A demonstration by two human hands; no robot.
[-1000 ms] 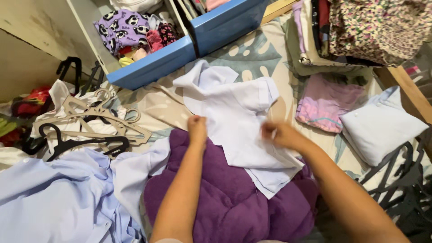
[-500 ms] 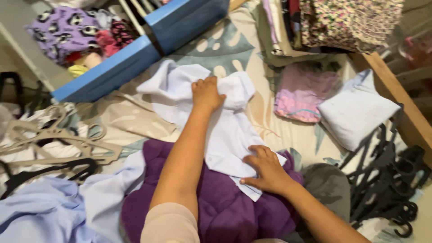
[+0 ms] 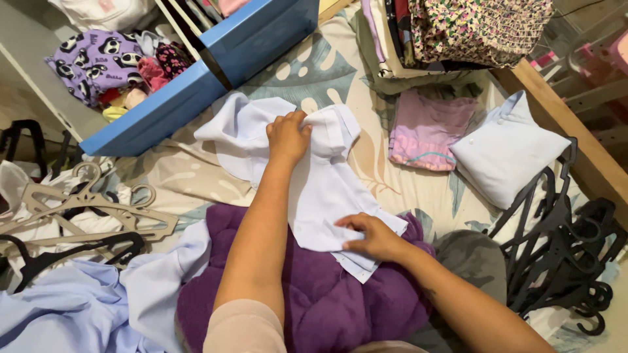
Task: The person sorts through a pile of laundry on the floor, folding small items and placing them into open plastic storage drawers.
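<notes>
White shirt (image 3: 314, 176) lies mid-frame, partly on a purple blanket (image 3: 314, 294), partly on the leaf-print sheet (image 3: 327, 72). Left hand (image 3: 286, 136) is closed, bunching the shirt's collar end, upper centre. Right hand (image 3: 366, 235) lies w/ fingers mostly flat, pressing the hem, thumb tucked at a fold, lower centre. Blue drawers (image 3: 196, 91) w/ clothes sit upper left. Hangers (image 3: 85, 216) far left, black ones (image 3: 562, 255) lower right. Folded pink top (image 3: 428, 131) & folded white shirt (image 3: 507, 150) right of centre.
</notes>
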